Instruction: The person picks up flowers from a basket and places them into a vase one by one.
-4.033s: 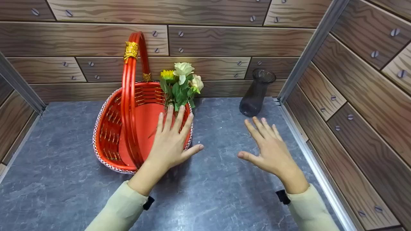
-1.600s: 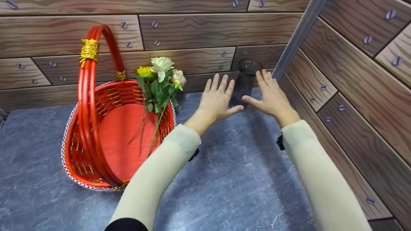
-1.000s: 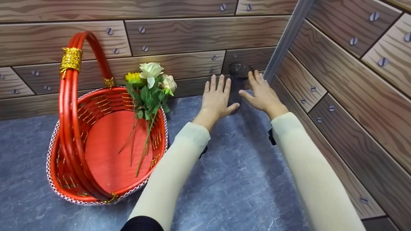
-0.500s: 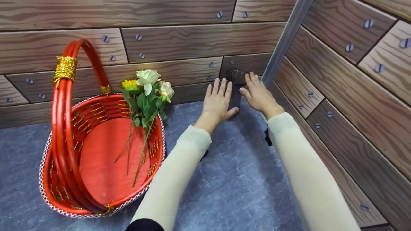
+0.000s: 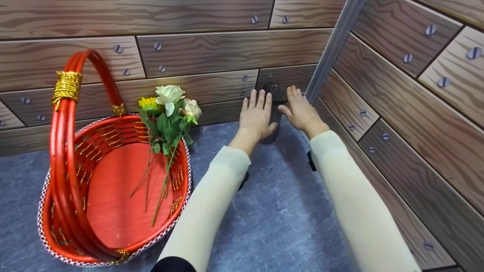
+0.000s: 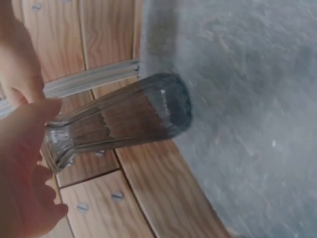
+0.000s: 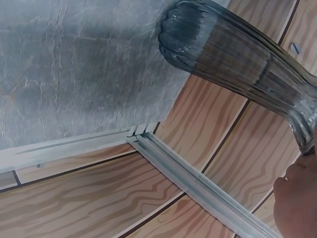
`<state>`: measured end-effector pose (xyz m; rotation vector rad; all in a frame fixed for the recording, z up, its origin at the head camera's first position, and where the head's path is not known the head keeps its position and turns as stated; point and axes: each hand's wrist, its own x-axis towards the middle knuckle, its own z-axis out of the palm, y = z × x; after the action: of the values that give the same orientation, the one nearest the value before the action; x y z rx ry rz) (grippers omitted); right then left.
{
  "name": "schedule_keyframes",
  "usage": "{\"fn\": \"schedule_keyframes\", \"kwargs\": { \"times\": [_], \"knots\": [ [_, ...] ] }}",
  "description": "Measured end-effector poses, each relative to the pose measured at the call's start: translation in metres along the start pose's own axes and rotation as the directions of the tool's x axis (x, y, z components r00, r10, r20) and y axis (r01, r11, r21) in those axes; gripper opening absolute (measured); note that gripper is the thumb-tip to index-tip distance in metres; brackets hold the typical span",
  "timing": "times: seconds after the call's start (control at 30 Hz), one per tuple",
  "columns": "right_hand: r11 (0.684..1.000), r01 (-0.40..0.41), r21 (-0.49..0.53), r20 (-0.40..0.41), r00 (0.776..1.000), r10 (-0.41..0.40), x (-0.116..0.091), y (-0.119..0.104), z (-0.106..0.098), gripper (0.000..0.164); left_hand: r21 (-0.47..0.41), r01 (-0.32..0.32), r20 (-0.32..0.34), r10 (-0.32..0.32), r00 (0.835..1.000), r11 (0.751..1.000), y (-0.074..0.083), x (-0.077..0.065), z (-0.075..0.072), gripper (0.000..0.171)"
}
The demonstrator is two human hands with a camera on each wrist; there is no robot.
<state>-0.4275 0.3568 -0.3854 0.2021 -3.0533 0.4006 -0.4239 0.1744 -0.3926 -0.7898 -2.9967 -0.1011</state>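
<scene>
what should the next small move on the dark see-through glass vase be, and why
Probably curl the left grip and right grip gently inward round the vase's upper part: in the head view both flank it with fingers extended rather than wrapped, and it stands upright on the grey marbled tabletop.

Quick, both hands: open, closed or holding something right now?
Left hand: open, beside the see-through vase; whether it touches can't be told.
Right hand: open, at the vase's other side; touch unclear too.
</scene>
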Motion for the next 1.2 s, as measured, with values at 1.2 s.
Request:
{"fn": "schedule_keyframes", "kwargs": {
  "times": [1.2],
  "knots": [
    [0.982,0.04,-0.187,-0.132,0.989,-0.065,-0.009,-0.021,0.005,0.065,-0.074,-0.004,-0.044,0.001,0.999,0.997,-0.018,-0.013,0.003,0.1]
  ]
}}
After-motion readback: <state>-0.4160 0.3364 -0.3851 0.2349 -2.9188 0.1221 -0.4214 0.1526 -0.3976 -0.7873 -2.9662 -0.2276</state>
